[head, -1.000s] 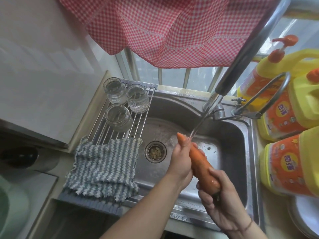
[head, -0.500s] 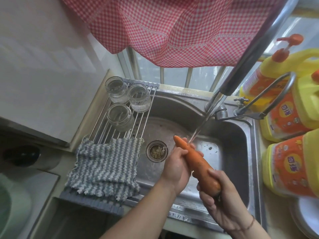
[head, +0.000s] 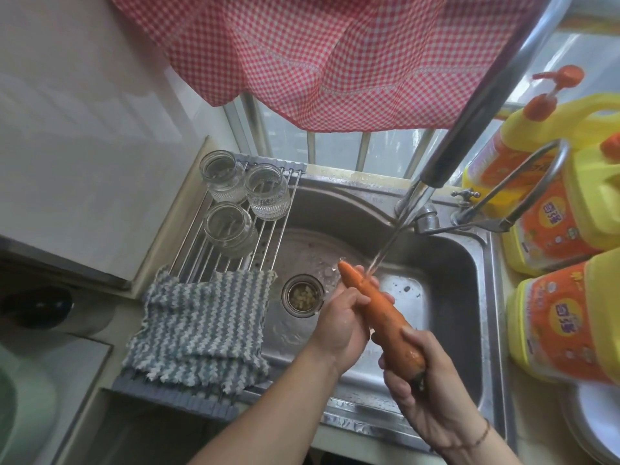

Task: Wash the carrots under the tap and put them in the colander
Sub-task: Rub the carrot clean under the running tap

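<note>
Your right hand [head: 424, 384] grips the thick end of the carrot [head: 379, 317], fingers curled round it w/ the thumb laid along the top; the dark stem end pokes out just below your thumb. Your left hand [head: 342, 318] wraps the carrot's mid section from the left, fingers curled under & their tips showing on the far side of it. The carrot runs diagonally up and left from your right fingers, over the sink [head: 446, 263], its thin tip sticking out just past your left fingers. Water from the tap [head: 476, 105] lands right beside those left fingertips, on the carrot's upper part. Left of your left hand sits the drain strainer [head: 302, 297], w/ bits in it. Further left of it a striped cloth [head: 201, 327] lies on the drying rack [head: 235, 250], three glass jars [head: 228, 229] standing beyond it. Right of your right hand, well apart, stand yellow detergent bottles [head: 563, 317]. A red checked curtain [head: 318, 55] hangs above.
</note>
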The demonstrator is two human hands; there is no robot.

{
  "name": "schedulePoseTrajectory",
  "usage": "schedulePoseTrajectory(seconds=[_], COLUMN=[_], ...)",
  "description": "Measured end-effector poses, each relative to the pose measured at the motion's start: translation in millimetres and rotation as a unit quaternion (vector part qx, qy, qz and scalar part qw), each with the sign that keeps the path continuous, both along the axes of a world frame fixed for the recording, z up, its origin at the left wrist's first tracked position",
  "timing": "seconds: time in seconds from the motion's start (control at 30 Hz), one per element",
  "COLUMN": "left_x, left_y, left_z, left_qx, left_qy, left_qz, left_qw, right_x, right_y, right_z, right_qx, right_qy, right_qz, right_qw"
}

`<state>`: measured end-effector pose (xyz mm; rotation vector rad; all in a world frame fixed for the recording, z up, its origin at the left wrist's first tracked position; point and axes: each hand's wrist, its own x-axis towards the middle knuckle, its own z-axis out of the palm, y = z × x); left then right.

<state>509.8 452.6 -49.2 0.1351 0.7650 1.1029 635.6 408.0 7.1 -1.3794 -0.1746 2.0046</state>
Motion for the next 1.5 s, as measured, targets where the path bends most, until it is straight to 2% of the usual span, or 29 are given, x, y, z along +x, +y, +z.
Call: schedulePoseTrajectory(seconds=[0.2, 0.4, 0.57, 0.7, 0.77, 0.87, 0.93, 1.03, 1.13, 1.23, 1.3, 1.4, 1.5], left_x=[6.2, 10.5, 14.7, 13.1, 14.8, 22.7, 24.6, 20.3, 17.5, 17.3, 17.0, 21.4, 22.6], left_y=[6.4, 1.5, 6.3, 3.8, 1.7, 0.5, 3.1, 11.8, 13.3, 7.4, 3.0, 2.0, 9.9], left_z=[0.5, 6.4, 6.7, 9.0, 11.5, 14.4, 18.1, 16.2, 17.1, 14.3, 14.1, 16.2, 21.8], left_qx=[-0.031, 0.002, -0.006, 0.017, 0.031, 0.019, -0.011, -0.092, -0.077, -0.025, -0.018, -0.044, -0.11], left_qy=[0.003, -0.008, -0.009, 0.003, 0.04, 0.161, 0.216, 0.254, 0.232, 0.113, 0.067, 0.083, 0.109], left_qz=[0.0, 0.043, 0.058, 0.046, 0.047, 0.079, 0.098, 0.085, 0.065, 0.09, 0.078, 0.09, 0.112], left_qw=[1.0, 0.999, 0.998, 0.999, 0.998, 0.983, 0.971, 0.959, 0.968, 0.989, 0.995, 0.992, 0.982], right_x=[-2.8, -0.1, -4.7, 0.4, 1.9, -1.1, -4.1, -8.2, -4.9, 3.8, 6.5, 3.4, -3.7], right_y=[0.8, 0.0, 0.4, 3.4, 3.3, 0.5, -3.8, -10.2, -9.3, -3.8, -2.9, -3.1, -6.6], right_z=[2.6, 3.2, 3.0, 4.9, 6.6, 8.2, 6.4, 2.7, 1.1, 1.7, 2.8, 2.6, 3.8], right_qx=[0.003, -0.022, -0.008, -0.037, -0.048, -0.05, -0.046, -0.039, -0.061, -0.084, -0.09, -0.09, -0.068], right_qy=[-0.021, 0.0, -0.019, 0.02, 0.039, 0.051, 0.042, 0.013, 0.053, 0.134, 0.16, 0.124, 0.064], right_qz=[-0.001, -0.01, -0.01, -0.016, -0.019, -0.027, -0.031, -0.027, -0.039, -0.054, -0.056, -0.055, -0.041], right_qw=[1.0, 1.0, 1.0, 0.999, 0.998, 0.997, 0.998, 0.999, 0.996, 0.986, 0.981, 0.987, 0.995])
